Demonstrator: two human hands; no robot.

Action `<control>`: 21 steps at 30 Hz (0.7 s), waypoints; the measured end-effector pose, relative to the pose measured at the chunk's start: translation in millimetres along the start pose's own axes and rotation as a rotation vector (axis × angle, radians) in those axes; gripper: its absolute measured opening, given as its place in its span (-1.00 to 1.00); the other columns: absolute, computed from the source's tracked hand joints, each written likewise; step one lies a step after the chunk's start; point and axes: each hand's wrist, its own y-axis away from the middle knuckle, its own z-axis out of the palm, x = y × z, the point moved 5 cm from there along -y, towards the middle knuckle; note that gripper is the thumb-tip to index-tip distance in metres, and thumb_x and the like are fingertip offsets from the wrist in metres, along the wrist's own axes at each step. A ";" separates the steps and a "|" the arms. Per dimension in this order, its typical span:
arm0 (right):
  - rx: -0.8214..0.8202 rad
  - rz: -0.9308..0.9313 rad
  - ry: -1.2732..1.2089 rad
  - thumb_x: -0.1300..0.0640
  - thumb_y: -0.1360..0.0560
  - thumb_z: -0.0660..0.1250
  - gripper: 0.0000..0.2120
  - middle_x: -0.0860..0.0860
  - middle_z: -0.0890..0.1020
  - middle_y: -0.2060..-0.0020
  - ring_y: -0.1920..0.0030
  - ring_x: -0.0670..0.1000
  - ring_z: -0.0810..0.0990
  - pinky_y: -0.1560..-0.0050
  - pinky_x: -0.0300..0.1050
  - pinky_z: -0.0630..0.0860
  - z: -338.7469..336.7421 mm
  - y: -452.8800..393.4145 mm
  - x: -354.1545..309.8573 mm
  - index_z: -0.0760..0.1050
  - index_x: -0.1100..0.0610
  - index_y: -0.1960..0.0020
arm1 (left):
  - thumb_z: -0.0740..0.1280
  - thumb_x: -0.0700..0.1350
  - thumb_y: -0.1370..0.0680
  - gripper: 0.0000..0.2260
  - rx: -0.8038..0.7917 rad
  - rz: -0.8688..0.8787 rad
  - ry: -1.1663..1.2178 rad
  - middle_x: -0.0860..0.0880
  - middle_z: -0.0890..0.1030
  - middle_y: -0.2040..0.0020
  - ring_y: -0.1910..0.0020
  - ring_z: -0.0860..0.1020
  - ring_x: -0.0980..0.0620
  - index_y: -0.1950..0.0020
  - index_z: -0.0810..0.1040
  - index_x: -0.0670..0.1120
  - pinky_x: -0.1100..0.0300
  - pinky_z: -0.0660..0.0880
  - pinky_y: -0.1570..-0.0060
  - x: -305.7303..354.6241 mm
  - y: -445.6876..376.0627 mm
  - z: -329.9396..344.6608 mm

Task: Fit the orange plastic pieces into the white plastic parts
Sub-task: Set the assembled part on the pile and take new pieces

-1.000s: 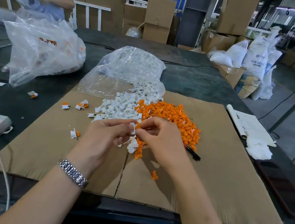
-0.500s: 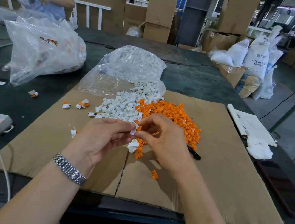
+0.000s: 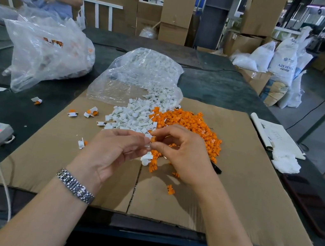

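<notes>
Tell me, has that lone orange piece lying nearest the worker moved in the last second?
No. The lone orange piece lies at the same spot, just right of the seam in the cardboard sheet.

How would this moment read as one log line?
left hand: pinches white part | right hand: pinches orange piece | step: fitting, above cardboard

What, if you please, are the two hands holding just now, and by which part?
The left hand pinches a small white plastic part at its edge; the right hand pinches an orange plastic piece against it, mostly hidden by fingertips.
</notes>
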 end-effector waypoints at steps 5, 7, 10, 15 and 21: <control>-0.015 -0.007 -0.016 0.23 -0.45 0.53 -0.81 -0.04 0.63 0.09 0.08 -0.08 0.65 -0.02 -0.12 0.61 0.0 -0.8 -1.9 0.67 0.16 -0.05 | 0.54 -0.32 -0.25 -0.71 -0.003 -0.001 0.003 -0.36 0.64 0.08 0.24 0.71 -0.09 0.07 0.64 -0.35 0.23 0.64 0.23 1.6 2.3 -1.8; -0.031 -0.006 -0.022 0.24 -0.44 0.53 -0.80 -0.02 0.63 0.08 0.07 -0.07 0.65 -0.03 -0.12 0.62 0.7 -1.0 -2.7 0.67 0.17 -0.06 | 0.54 -0.31 -0.25 -0.72 -0.012 0.003 -0.016 -0.32 0.68 0.10 0.23 0.71 -0.07 0.07 0.64 -0.34 0.23 0.64 0.22 1.5 1.9 -2.4; -0.071 0.011 -0.048 0.22 -0.45 0.53 -0.78 -0.02 0.63 0.05 0.05 -0.09 0.66 -0.02 -0.20 0.61 1.7 -0.8 -2.5 0.67 0.15 -0.08 | 0.55 -0.30 -0.24 -0.77 0.004 0.020 -0.042 -0.24 0.71 0.18 0.27 0.70 -0.05 0.15 0.65 -0.29 0.25 0.64 0.23 1.2 0.4 -4.2; -0.050 0.019 -0.107 0.20 -0.47 0.52 -0.78 -0.06 0.67 0.02 0.02 -0.12 0.67 -0.04 -0.22 0.60 3.1 2.4 -2.4 0.66 0.10 -0.12 | 0.58 -0.26 -0.18 -0.90 0.026 0.085 -0.091 -0.17 0.68 0.30 0.32 0.68 -0.05 0.38 0.69 -0.18 0.25 0.63 0.23 5.0 -2.1 -4.0; -0.032 0.013 -0.060 0.21 -0.47 0.51 -0.80 -0.09 0.65 0.04 0.02 -0.13 0.66 -0.07 -0.18 0.61 2.5 0.0 0.5 0.68 0.10 -0.10 | 0.58 -0.25 -0.17 -0.81 -0.010 0.043 -0.055 -0.25 0.71 0.16 0.19 0.69 -0.11 0.26 0.71 -0.24 0.23 0.64 0.17 2.9 -0.6 -6.8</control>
